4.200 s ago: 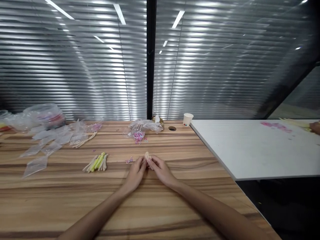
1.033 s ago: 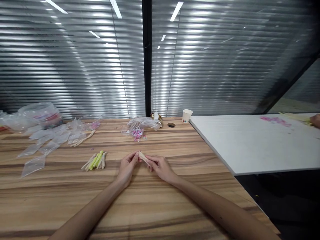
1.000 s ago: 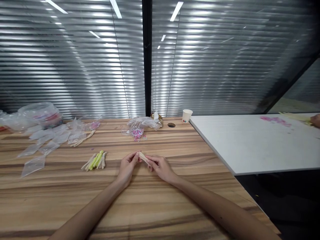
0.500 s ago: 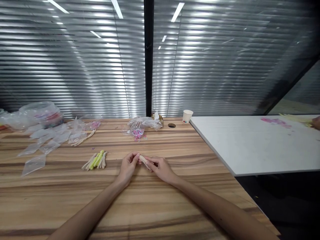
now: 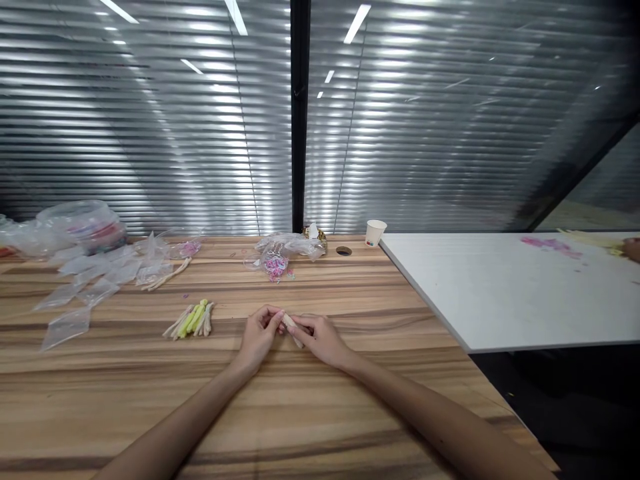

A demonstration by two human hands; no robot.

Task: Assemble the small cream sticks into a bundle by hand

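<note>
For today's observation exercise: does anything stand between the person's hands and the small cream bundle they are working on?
Nothing visible does. The left hand and the right hand both pinch the cream bundle directly, just above the wooden table. The yellow-green pile of sticks lies apart to the left.

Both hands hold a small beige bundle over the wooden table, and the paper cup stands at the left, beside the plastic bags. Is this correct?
Not quite. In the head view the paper cup stands at the right, by the white table's corner. The left hand and right hand do hold the beige bundle.
</note>
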